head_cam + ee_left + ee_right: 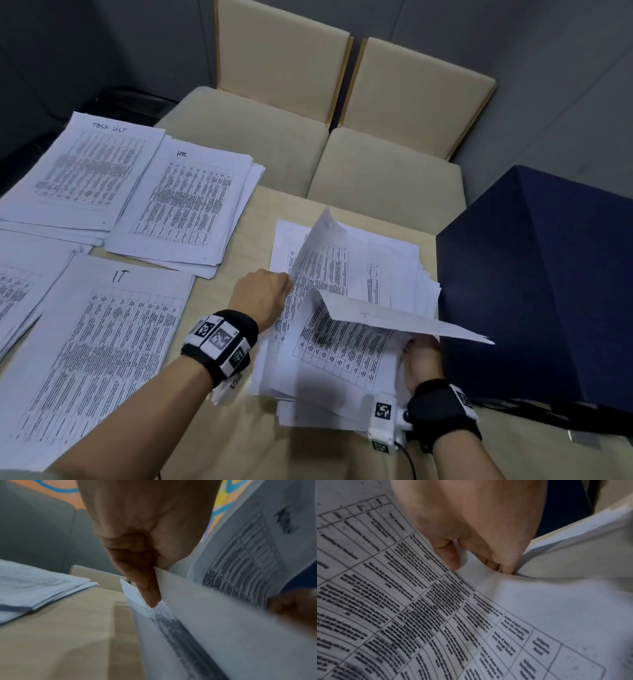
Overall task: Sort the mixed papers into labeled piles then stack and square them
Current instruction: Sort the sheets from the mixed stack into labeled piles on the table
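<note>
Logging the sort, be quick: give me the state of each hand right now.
Left hand: fingers pinch the edge of a lifted sheet from the unsorted pile.
Right hand: fingers curled round another raised sheet of that pile.

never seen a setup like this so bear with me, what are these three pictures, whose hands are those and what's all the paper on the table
No machine here: a person sorts papers with bare hands, wearing a camera on the head and one on each wrist.

The wide picture is the head view, looking down at a tan table. On its left lie sorted piles with handwritten labels: the TASK LIST pile, the HR pile and the IT pile. On the right sits the unsorted stack, beside a dark blue box.

The left hand pinches a lifted sheet at its edge; the left wrist view shows that close up. The right hand grips another raised sheet at the stack's right side; the right wrist view shows its fingers among the pages.
</note>
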Available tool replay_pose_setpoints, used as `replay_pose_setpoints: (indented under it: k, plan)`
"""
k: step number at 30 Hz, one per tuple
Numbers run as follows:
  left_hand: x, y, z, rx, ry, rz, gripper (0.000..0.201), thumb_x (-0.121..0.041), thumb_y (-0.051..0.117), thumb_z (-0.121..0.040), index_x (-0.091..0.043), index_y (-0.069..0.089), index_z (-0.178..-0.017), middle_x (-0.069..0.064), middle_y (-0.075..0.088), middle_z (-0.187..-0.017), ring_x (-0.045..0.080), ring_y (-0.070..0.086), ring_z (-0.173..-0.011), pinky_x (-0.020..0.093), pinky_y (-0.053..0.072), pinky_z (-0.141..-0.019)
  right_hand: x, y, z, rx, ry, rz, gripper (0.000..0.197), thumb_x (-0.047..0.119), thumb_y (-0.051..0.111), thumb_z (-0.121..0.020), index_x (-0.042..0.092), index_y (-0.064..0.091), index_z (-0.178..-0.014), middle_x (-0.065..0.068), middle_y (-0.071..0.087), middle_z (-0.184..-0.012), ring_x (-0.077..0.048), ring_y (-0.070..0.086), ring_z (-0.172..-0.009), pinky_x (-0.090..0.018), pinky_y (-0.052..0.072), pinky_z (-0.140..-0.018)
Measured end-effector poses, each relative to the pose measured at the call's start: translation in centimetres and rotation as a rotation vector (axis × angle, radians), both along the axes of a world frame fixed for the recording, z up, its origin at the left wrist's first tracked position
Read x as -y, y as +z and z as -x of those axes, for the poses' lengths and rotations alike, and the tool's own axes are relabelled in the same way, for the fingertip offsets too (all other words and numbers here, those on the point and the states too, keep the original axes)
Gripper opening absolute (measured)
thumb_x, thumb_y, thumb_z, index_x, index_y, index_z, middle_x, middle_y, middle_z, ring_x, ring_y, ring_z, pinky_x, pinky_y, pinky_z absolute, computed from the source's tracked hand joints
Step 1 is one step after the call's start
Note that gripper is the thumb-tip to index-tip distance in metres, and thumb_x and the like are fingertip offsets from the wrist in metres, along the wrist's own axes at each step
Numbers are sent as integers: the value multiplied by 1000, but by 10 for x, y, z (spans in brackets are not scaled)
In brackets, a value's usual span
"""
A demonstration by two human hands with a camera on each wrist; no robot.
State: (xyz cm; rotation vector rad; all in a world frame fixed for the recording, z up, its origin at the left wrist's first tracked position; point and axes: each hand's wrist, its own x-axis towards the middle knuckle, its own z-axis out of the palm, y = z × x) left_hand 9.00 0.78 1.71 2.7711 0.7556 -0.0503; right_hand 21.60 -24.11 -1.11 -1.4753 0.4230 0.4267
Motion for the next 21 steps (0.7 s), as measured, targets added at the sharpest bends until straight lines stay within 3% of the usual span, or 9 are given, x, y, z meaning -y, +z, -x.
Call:
replay_pose_setpoints:
  k: [3, 5, 7, 9, 11, 13, 15, 18, 21]
  plan:
    - [-4, -7, 7, 258, -34, 390, 21, -19, 53, -98, -12, 62, -80, 3, 61, -66, 23, 54, -62, 30, 36, -57, -3, 12, -1, -4, 69, -15, 29, -6, 41, -92, 12, 59, -79, 11, 63, -56, -4, 58, -52, -12, 42, -45]
    - [-8, -10, 10, 314, -66, 802, 16, -6, 59, -91, -13, 73, -86, 0, 68, -72, 11, 57, -66, 26, 43, -65, -7, 21, 1, 27, 144, -54, 28, -11, 40, -90, 5, 62, -85, 10, 68, -60, 0, 62, -53, -9, 43, -46]
    - [-8, -11, 11, 279, -72, 1038, 23, 0, 56, -80, -10, 75, -90, 8, 73, -84, 14, 61, -75, 31, 48, -74, -8, 24, 0, 44, 174, -61, 26, -11, 45, -88, 6, 65, -91, 10, 70, -67, -3, 63, -61, -9, 44, -49]
    - [-7, -13, 9, 243, 26, 994, 36, 1, 52, -76, -13, 73, -102, 4, 72, -101, 20, 66, -88, 37, 52, -81, -9, 24, -2, 56, 168, -38, 26, -12, 50, -88, 8, 66, -90, 10, 71, -69, -6, 63, -64, -10, 45, -50]
    - [-8, -20, 7, 244, 263, 654, 32, -7, 60, -85, -12, 61, -117, 3, 63, -115, 21, 62, -97, 35, 51, -86, -10, 25, 0, 73, 162, 24, 21, -11, 55, -87, 6, 66, -93, 1, 71, -74, -11, 64, -65, -14, 47, -50]
    - [-10, -27, 8, 138, 411, 444, 34, -28, 71, -86, -11, 55, -111, 3, 59, -107, 23, 59, -93, 32, 48, -79, -10, 24, 4, 91, 124, 44, 28, -8, 58, -85, 4, 62, -111, -12, 70, -101, -24, 65, -88, -22, 51, -70]
    - [-10, -31, 6, 64, 455, 449, 30, -36, 77, -81, -15, 56, -87, 1, 61, -84, 20, 57, -75, 27, 41, -62, -9, 22, 4, 85, 106, 24, 40, -6, 58, -86, 11, 53, -122, -10, 61, -114, -23, 57, -103, -28, 46, -84]
    - [-12, -34, 6, 160, 419, 449, 37, -28, 76, -82, -15, 48, -61, 0, 52, -59, 19, 45, -56, 25, 29, -49, -9, 27, 6, 13, 101, 2, 22, -6, 55, -87, 13, 52, -97, -7, 60, -88, -22, 58, -83, -27, 48, -67]
    - [-14, -28, 10, 261, 259, 446, 43, -27, 66, -91, -9, 45, -58, 4, 43, -52, 20, 36, -50, 30, 25, -49, -2, 26, 4, -38, 76, 3, 13, -7, 54, -87, 6, 54, -87, -11, 61, -72, -22, 63, -59, -25, 50, -52]
